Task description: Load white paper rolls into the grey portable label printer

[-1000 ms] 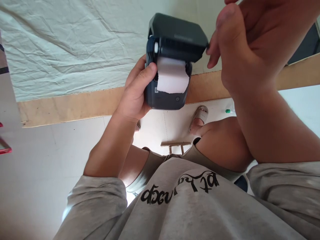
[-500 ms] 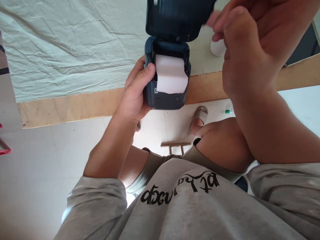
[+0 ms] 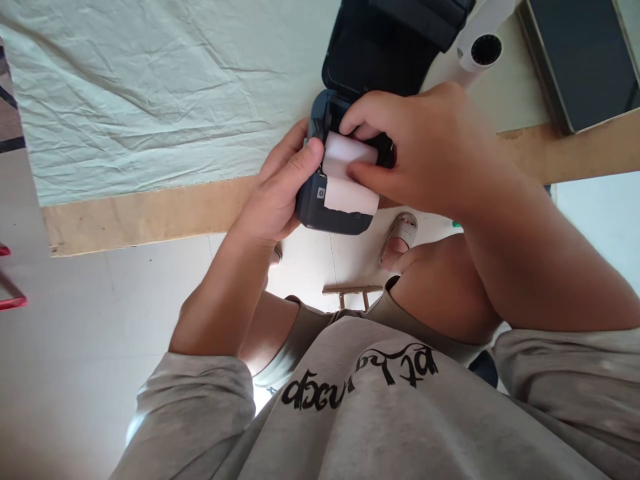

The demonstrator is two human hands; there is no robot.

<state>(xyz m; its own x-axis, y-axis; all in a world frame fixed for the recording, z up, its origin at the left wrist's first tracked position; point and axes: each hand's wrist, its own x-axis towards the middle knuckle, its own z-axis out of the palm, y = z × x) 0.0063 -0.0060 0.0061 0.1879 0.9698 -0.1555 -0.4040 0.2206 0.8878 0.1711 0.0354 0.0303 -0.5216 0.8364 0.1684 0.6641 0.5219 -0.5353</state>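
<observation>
My left hand [image 3: 285,177] grips the side of a small dark blue portable printer [image 3: 333,222], thumb on its upper rim. The printer's black lid [image 3: 375,57] is swung up and back, partly cut off by the top of the view. Inside the bay lies a white paper roll [image 3: 346,150], its torn end hanging over the printer's front. Reaching in from the right, my right hand [image 3: 400,143] has its thumb on the paper and its curled fingers at the roll's far side. Part of the roll is hidden behind these fingers.
A wrinkled pale cloth [image 3: 165,87] covers the table, whose bare wooden edge [image 3: 150,215] faces me. Beyond my right hand are a white cylindrical object [image 3: 463,63] with a dark round end and a dark flat tablet-like device [image 3: 583,60]. A wooden stool rung [image 3: 353,289] shows below.
My right hand has come down from beside the raised lid onto the paper roll. The printer has shifted slightly right and tilted, still in my left hand.
</observation>
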